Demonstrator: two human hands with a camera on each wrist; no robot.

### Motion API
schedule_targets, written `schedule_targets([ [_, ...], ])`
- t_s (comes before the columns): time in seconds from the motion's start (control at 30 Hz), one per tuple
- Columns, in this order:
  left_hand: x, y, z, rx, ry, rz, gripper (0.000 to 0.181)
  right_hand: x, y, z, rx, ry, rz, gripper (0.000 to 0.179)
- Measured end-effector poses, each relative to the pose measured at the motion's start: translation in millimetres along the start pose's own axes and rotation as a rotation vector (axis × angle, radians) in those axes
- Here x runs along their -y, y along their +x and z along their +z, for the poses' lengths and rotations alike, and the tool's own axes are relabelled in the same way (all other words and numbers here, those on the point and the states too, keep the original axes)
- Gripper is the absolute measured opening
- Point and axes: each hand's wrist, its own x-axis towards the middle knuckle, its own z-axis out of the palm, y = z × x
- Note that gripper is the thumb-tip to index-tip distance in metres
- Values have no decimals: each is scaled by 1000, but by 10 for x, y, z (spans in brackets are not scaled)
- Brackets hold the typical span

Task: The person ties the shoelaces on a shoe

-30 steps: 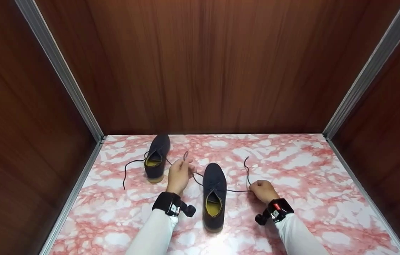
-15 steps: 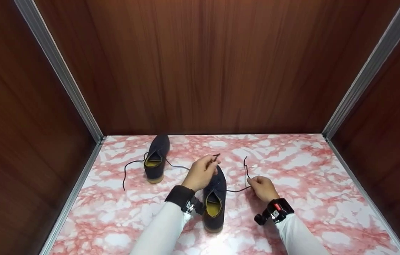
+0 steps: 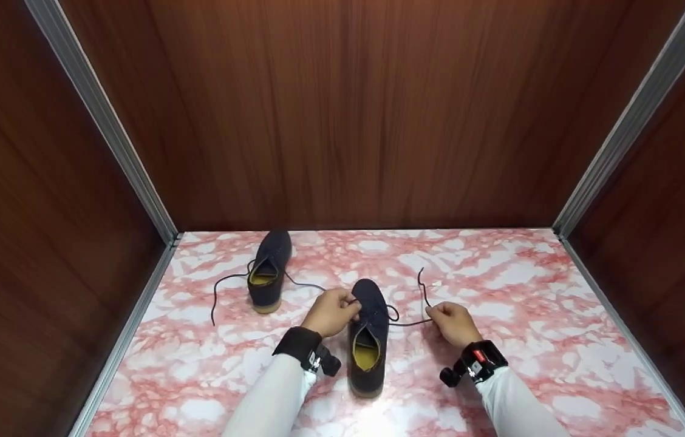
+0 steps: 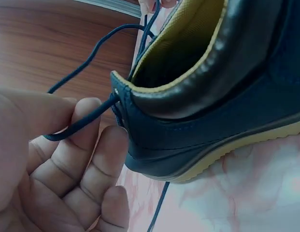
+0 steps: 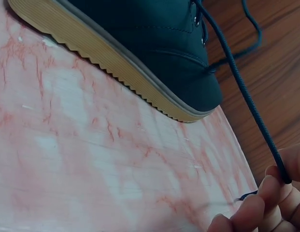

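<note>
A dark navy shoe [image 3: 378,315] with yellow lining and a tan sole stands upright between my hands, toe pointing away. My left hand [image 3: 330,312], at its left side by the lacing, pinches a dark shoelace [image 4: 87,120] between thumb and index finger. That lace runs over the shoe's front, and a small lace loop [image 3: 393,313] sticks out on the right side. Off to the right, my right hand [image 3: 453,323] pinches the other lace [image 5: 246,96], drawn nearly straight from the shoe. Its loose end [image 3: 421,278] trails beyond the fingers.
A matching shoe [image 3: 276,249] stands farther back on the left, its untied laces [image 3: 215,297] spread to both sides. Brown wood-look panels [image 3: 342,121] wall the back and sides. The surface [image 3: 512,376] has a red and white marbled pattern.
My left hand has moved right with its lace, over the shoe's front, then drawn back to the shoe's left side. A loop now shows at the right. The right hand barely shifted.
</note>
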Motion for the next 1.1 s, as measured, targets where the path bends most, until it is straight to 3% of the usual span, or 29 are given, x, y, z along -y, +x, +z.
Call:
schedule_targets([
  [0.2, -1, 28, -7, -5, -199, -16, 15, 80, -5, -27, -21, 49, 9, 29],
  [0.33, -27, 48, 7, -9, -244, 6, 17, 172, -6, -50, -29, 149, 28, 27],
  [0.5, -65, 75, 29, -7, -247, 21, 18, 307, -3, -70, -29, 270, 35, 24],
  [0.73, -159, 89, 45, -1, -252, 36, 17, 461, 11, -99, -45, 264, -24, 22],
  [1.1, -309, 86, 119, 74, -265, 190, 17, 511, 9, -100, -68, 269, -94, 17],
])
